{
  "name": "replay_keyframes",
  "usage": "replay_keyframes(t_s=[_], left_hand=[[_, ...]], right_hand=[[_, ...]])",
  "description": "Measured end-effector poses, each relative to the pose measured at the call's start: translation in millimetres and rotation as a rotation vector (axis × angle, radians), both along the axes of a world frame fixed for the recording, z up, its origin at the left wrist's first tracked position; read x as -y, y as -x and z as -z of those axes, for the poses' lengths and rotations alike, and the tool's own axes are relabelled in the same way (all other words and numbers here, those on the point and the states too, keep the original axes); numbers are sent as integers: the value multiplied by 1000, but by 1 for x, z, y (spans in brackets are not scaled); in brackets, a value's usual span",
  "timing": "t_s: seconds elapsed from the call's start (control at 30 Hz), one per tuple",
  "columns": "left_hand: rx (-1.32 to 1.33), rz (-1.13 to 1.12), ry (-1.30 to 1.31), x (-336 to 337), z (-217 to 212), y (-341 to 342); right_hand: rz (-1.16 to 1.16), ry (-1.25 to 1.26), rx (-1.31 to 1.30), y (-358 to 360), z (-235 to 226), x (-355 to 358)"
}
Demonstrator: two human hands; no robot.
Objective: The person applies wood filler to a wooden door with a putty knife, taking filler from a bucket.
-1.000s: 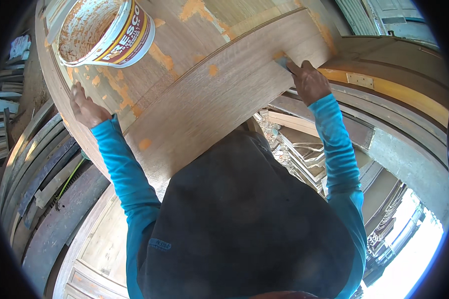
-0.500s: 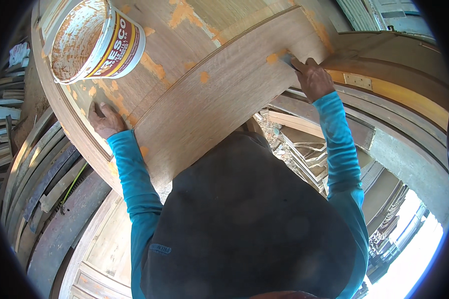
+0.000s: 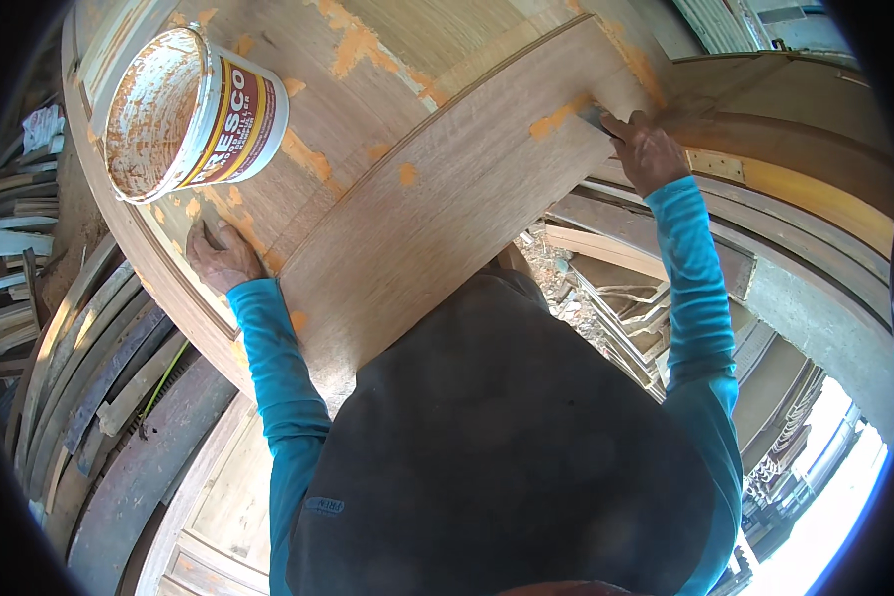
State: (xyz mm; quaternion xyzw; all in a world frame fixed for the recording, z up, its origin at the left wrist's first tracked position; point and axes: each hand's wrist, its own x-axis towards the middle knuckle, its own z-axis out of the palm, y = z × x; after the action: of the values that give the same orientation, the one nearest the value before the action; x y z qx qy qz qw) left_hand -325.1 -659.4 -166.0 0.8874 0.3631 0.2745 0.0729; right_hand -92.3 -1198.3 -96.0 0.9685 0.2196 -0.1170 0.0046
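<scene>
The right hand (image 3: 651, 154) grips a scraper (image 3: 594, 117), its fingers closed around the tool so that mostly the grey blade shows. Hand and scraper are at the right end of a wooden panel (image 3: 447, 219), close to where its near edge meets its right edge. The blade lies against the wood, just beside the right tip of a streak of orange filler (image 3: 558, 117), and the hand is on the right side of the blade.

The left hand (image 3: 225, 260) is well apart from the scraper, near the panel's left edge. It holds nothing that can be seen; its fingers are loosely spread and a little bent, and it appears to rest on the wood. Just beyond it, toward the far left corner, a white bucket (image 3: 268, 134) with a red and yellow label stands on the panel, its inner wall smeared with orange. The bucket is near the left hand and far from the right one.

More orange patches (image 3: 308, 156) run across the panel between bucket and scraper. Past the panel's left edge, long boards (image 3: 149, 477) lie stacked.
</scene>
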Motion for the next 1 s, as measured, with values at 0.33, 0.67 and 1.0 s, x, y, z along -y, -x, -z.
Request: replay_keyframes(t_s=[0.33,0.67,1.0], left_hand=[[-31,-4,-52,-4,5,-2],[-75,-31,-7,0,4,-3],[-77,-47,3,1,4,-6]], right_hand=[[81,-1,42,-25,8,14],[140,-25,75,-30,30,28],[167,-11,138,-31,30,25]])
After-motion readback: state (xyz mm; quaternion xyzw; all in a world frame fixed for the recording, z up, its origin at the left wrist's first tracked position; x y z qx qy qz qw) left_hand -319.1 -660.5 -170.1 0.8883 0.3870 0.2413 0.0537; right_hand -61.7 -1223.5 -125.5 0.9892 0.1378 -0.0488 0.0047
